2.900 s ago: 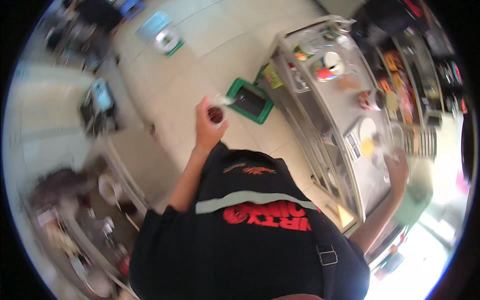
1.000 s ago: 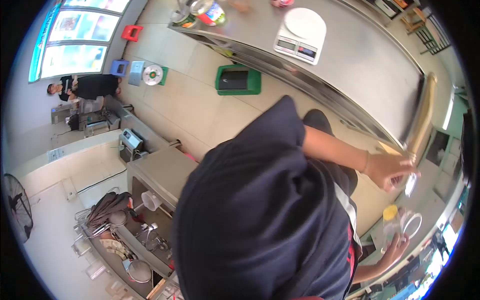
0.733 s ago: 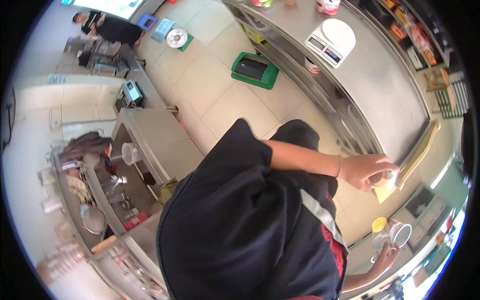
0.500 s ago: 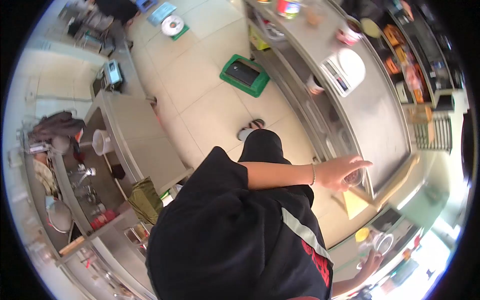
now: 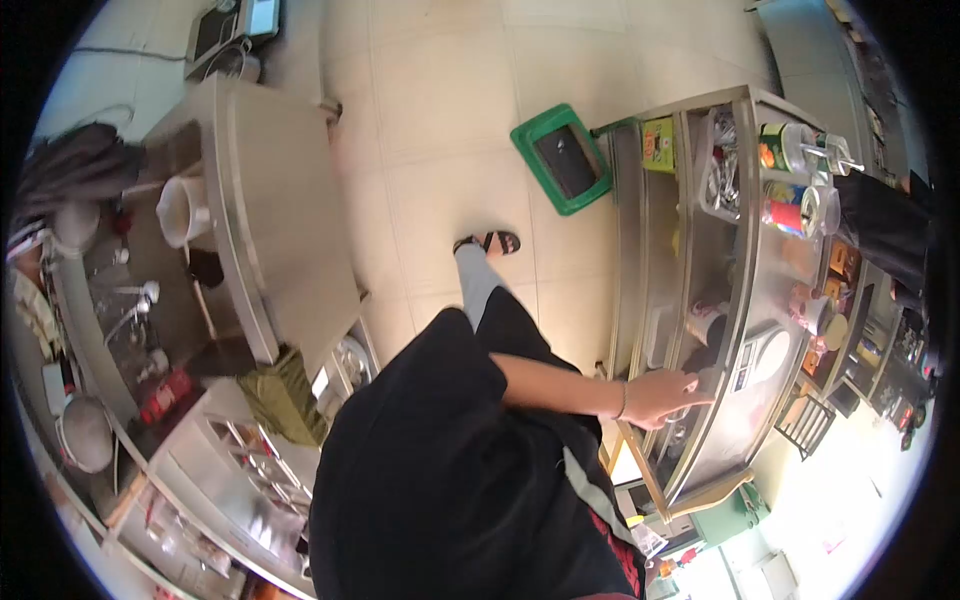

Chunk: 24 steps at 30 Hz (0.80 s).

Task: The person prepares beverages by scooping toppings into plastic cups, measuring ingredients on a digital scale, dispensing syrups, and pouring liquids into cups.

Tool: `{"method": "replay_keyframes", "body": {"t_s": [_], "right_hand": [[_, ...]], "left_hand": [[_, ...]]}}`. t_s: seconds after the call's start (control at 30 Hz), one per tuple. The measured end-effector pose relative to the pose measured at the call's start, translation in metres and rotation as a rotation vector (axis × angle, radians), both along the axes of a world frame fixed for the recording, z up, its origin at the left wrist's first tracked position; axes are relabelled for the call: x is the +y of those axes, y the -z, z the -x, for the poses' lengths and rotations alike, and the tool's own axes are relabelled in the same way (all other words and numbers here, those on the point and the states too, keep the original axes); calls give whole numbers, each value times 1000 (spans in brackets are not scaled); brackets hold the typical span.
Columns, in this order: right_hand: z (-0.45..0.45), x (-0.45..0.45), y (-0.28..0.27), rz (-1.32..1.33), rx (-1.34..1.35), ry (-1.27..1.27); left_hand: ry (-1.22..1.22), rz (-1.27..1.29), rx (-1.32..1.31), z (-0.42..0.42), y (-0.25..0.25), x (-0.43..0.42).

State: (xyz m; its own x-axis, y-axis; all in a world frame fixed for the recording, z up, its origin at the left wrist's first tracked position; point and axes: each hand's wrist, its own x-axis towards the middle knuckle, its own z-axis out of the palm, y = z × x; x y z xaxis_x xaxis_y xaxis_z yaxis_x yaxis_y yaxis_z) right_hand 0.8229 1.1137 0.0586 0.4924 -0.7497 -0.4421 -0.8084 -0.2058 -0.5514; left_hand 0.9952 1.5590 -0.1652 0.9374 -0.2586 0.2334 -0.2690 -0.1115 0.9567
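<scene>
Currently, left hand (image 5: 655, 399) just right of frame centre, at the near edge of the long stainless-steel worktop (image 5: 722, 440). Fingers curled about a small clear plastic cup (image 5: 680, 413), mostly hidden behind them; index finger stretched out over the worktop edge. Thin bracelet (image 5: 622, 401) at the wrist. Right hand not visible; cannot tell its state.

On the same worktop, just beyond the fingertip: white digital kitchen scale with round pan (image 5: 770, 352). Red-and-white tub (image 5: 808, 308) above it in the frame. Two labelled containers stand near the worktop's upper corner, at upper right: a green-labelled one (image 5: 776, 150) and a red-and-blue-labelled one (image 5: 788, 208).

Floor, upper centre: green rectangular plastic bin with black lid (image 5: 568, 165). Below and left of it, a foot in a dark strapped sandal (image 5: 500, 242).

Left side: olive-green cloth bag (image 5: 285, 400) hangs below a second metal worktop (image 5: 290, 210).
</scene>
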Motion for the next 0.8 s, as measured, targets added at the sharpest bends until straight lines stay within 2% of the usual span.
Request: {"method": "replay_keyframes", "body": {"t_s": [0.1, 0.17, 0.3, 0.37, 0.43, 0.5, 0.53, 0.57, 0.8], "right_hand": [[-5, 5, 5, -69, -30, -3], [7, -3, 1, -106, -22, -13], [38, -39, 16, -241, -68, -47], [45, -30, 36, -190, -86, -54], [49, -23, 67, -125, -95, -76], [52, -9, 83, -30, -82, -107], [60, -16, 93, 1, -84, -126], [69, -24, 96, 35, -83, -138], [196, -175, 118, 232, -85, -191]], "left_hand": [[-102, 19, -47, 7, 7, 5], [-48, 32, 13, 11, 0, 5], [7, -33, -115, 14, -7, -1], [74, -107, -203, 16, -7, -23], [101, -35, -362, 22, -2, -60], [246, -111, -309, 32, -6, -95], [237, -176, -340, 36, -17, -108], [315, -146, -315, 46, -28, -128], [492, -62, -294, 161, -59, -347]]}}
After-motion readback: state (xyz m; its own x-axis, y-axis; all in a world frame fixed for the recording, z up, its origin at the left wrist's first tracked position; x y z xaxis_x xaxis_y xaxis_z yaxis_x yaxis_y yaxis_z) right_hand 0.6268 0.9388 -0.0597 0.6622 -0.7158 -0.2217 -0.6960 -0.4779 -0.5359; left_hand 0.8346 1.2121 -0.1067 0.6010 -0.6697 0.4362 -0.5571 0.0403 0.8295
